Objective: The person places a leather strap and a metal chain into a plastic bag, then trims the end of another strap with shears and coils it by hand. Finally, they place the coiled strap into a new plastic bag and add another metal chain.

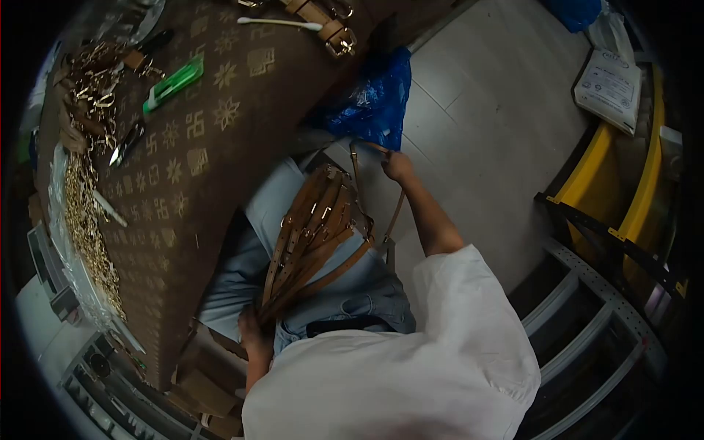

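Note:
A bundle of brown leather straps (312,227) with metal buckles and punched holes lies across my lap, over light blue jeans. My left hand (251,334) is at the bundle's lower end, fingers closed round the strap ends, partly hidden. Stretched out to the far right, my right hand (397,167) is closed in a pinch on a thin brown leather strap (375,147). Below that hand, a length of strap hangs in a loop beside my knee. Just beyond my right hand is a blue plastic bag (378,99).
On the patterned brown tablecloth (172,172) at left lie gold chains (88,227), a green-handled cutter (174,83), snips (127,144), a cotton swab (279,23) and a buckled strap (334,33). Yellow bins (592,172) and a metal rack (579,323) stand at right.

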`<act>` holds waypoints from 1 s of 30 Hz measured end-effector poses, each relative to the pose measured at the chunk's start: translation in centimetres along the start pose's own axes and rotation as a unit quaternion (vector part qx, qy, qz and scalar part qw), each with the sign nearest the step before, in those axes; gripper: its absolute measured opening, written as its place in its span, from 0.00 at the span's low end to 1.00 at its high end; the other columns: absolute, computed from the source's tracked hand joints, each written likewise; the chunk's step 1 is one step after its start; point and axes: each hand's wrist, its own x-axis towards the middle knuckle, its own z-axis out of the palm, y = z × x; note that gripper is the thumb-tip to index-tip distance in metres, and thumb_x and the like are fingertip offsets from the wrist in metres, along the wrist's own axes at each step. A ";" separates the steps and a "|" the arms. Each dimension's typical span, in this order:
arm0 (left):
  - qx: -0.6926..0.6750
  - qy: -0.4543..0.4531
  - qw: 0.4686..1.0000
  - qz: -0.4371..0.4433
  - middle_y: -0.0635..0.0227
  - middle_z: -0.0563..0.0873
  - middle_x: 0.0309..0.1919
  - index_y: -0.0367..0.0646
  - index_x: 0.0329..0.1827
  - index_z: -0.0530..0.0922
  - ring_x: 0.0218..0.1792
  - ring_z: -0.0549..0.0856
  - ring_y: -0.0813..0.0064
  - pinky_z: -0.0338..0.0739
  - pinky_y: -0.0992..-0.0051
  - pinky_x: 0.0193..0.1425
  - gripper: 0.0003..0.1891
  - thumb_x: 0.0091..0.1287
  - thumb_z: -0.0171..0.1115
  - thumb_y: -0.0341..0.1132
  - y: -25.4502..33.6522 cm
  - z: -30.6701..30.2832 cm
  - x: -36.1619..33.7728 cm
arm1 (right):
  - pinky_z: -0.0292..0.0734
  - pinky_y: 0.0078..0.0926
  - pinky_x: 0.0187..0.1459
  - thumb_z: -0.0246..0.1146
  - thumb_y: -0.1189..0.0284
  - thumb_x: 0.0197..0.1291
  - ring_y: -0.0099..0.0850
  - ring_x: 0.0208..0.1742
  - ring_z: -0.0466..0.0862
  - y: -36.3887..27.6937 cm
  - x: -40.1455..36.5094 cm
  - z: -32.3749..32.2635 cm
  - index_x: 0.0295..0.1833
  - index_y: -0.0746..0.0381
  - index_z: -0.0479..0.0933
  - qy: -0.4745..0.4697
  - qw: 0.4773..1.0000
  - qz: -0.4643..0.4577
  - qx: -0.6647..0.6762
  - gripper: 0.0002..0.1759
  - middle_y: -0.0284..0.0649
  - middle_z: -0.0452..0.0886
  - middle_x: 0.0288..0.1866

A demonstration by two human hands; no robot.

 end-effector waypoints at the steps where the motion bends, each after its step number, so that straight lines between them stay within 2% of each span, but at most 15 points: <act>1: 0.007 -0.004 1.000 0.004 0.49 0.73 0.45 0.35 0.55 0.68 0.43 0.73 0.48 0.69 0.59 0.47 0.27 0.53 0.67 0.33 -0.3 0.0 0.1 | 0.73 0.40 0.51 0.58 0.62 0.55 0.47 0.50 0.77 1.1 1.2 1.8 0.50 0.62 0.76 -0.070 0.995 0.026 -0.062 0.20 0.53 0.76 0.50; 3: 0.060 -0.129 0.987 -0.080 0.50 0.73 0.43 0.35 0.51 0.69 0.42 0.73 0.48 0.70 0.60 0.46 0.25 0.54 0.67 0.36 -1.2 -0.1 0.1 | 0.71 0.41 0.55 0.59 0.60 0.54 0.48 0.56 0.74 1.3 2.6 3.2 0.53 0.61 0.75 -0.143 0.982 0.058 -0.110 0.23 0.53 0.74 0.56; 5: 0.070 -0.158 0.980 -0.100 0.50 0.73 0.43 0.36 0.50 0.70 0.42 0.73 0.48 0.70 0.59 0.46 0.23 0.54 0.66 0.37 -1.7 -0.1 -0.2 | 0.62 0.41 0.64 0.59 0.61 0.53 0.50 0.68 0.61 0.6 3.5 3.5 0.60 0.60 0.71 -0.227 0.962 0.098 -0.117 0.28 0.51 0.59 0.69; 9: 0.071 -0.252 0.943 -0.204 0.51 0.73 0.42 0.39 0.43 0.70 0.44 0.72 0.48 0.69 0.57 0.45 0.20 0.56 0.61 0.43 -2.7 0.0 0.2 | 0.56 0.43 0.67 0.56 0.64 0.55 0.49 0.73 0.51 0.9 5.4 4.8 0.65 0.60 0.66 -0.263 0.949 0.124 -0.121 0.30 0.49 0.47 0.74; 15: 0.124 -0.230 0.951 -0.162 0.52 0.72 0.43 0.39 0.43 0.70 0.44 0.72 0.48 0.69 0.57 0.45 0.20 0.55 0.61 0.43 -7.8 -0.8 5.8 | 0.50 0.48 0.68 0.52 0.66 0.57 0.49 0.75 0.43 0.6 7.4 4.8 0.68 0.59 0.61 -0.322 0.922 0.144 -0.159 0.32 0.48 0.42 0.76; 18: 0.146 -0.210 0.957 -0.137 0.52 0.72 0.43 0.39 0.43 0.70 0.44 0.72 0.48 0.69 0.57 0.45 0.20 0.55 0.61 0.43 -9.8 -1.0 8.4 | 0.49 0.48 0.68 0.52 0.66 0.57 0.47 0.75 0.45 0.0 7.9 5.6 0.68 0.58 0.61 -0.319 0.925 0.138 -0.156 0.31 0.46 0.46 0.75; 20: 0.158 -0.204 0.958 -0.127 0.52 0.72 0.43 0.39 0.43 0.70 0.45 0.72 0.48 0.68 0.57 0.45 0.20 0.55 0.61 0.44 -10.8 -1.3 8.7 | 0.58 0.47 0.64 0.53 0.67 0.56 0.47 0.70 0.59 -1.2 7.4 4.8 0.65 0.58 0.66 -0.344 0.927 0.104 -0.104 0.29 0.47 0.60 0.70; 21: 0.161 -0.204 0.958 -0.123 0.52 0.72 0.43 0.39 0.43 0.70 0.45 0.72 0.48 0.68 0.56 0.45 0.20 0.55 0.61 0.44 -11.1 -1.4 8.5 | 0.58 0.47 0.64 0.53 0.67 0.56 0.47 0.70 0.59 -1.1 7.3 5.7 0.65 0.58 0.66 -0.346 0.927 0.107 -0.103 0.29 0.47 0.60 0.70; 23: 0.161 -0.202 0.959 -0.119 0.52 0.72 0.43 0.39 0.43 0.70 0.45 0.72 0.48 0.68 0.56 0.45 0.20 0.55 0.61 0.44 -11.5 -1.3 7.5 | 0.71 0.46 0.52 0.56 0.69 0.55 0.47 0.53 0.77 -0.3 7.3 8.0 0.59 0.61 0.70 -0.291 0.954 0.063 -0.041 0.24 0.47 0.73 0.59; 24: 0.161 -0.200 0.959 -0.120 0.52 0.72 0.43 0.39 0.43 0.70 0.45 0.72 0.48 0.68 0.56 0.45 0.20 0.55 0.61 0.44 -11.6 -1.3 6.7 | 0.71 0.46 0.52 0.56 0.69 0.55 0.47 0.53 0.77 -0.2 6.8 7.8 0.59 0.61 0.70 -0.293 0.953 0.062 -0.044 0.24 0.47 0.73 0.59; 26: 0.161 -0.198 0.959 -0.124 0.52 0.72 0.44 0.40 0.43 0.70 0.45 0.72 0.48 0.68 0.56 0.45 0.20 0.54 0.61 0.44 -11.8 -1.6 4.5 | 0.78 0.38 0.36 0.56 0.75 0.53 0.41 0.34 0.82 0.1 5.3 7.3 0.50 0.64 0.73 -0.167 0.973 0.000 0.158 0.16 0.45 0.80 0.46; 27: 0.160 -0.197 0.959 -0.127 0.52 0.72 0.44 0.40 0.43 0.70 0.45 0.71 0.48 0.68 0.56 0.45 0.20 0.54 0.61 0.44 -11.9 -1.7 3.2 | 0.78 0.38 0.36 0.56 0.75 0.53 0.41 0.34 0.82 0.1 4.1 6.4 0.50 0.64 0.73 -0.172 0.973 -0.002 0.154 0.16 0.45 0.80 0.46; 28: 0.159 -0.193 0.960 -0.128 0.52 0.72 0.44 0.40 0.43 0.70 0.46 0.71 0.48 0.68 0.56 0.45 0.20 0.54 0.62 0.44 -12.0 -1.5 2.3 | 0.78 0.34 0.34 0.56 0.76 0.55 0.37 0.31 0.82 0.0 3.1 4.8 0.47 0.64 0.73 -0.134 0.904 0.098 0.393 0.13 0.44 0.80 0.40; 29: 0.157 -0.188 0.961 -0.130 0.52 0.72 0.44 0.40 0.43 0.70 0.46 0.71 0.48 0.68 0.56 0.45 0.20 0.54 0.62 0.44 -12.1 -1.3 1.3 | 0.78 0.30 0.31 0.57 0.77 0.56 0.33 0.27 0.81 -0.3 2.1 2.5 0.45 0.64 0.74 -0.086 0.770 0.190 0.603 0.10 0.43 0.80 0.33; 30: 0.156 -0.185 0.961 -0.135 0.52 0.72 0.44 0.40 0.43 0.70 0.46 0.71 0.48 0.68 0.56 0.46 0.20 0.54 0.62 0.44 -12.2 -1.3 -0.1 | 0.78 0.26 0.29 0.55 0.77 0.58 0.31 0.25 0.80 -1.0 0.9 -0.6 0.45 0.67 0.72 -0.060 0.724 0.226 0.649 0.10 0.42 0.79 0.32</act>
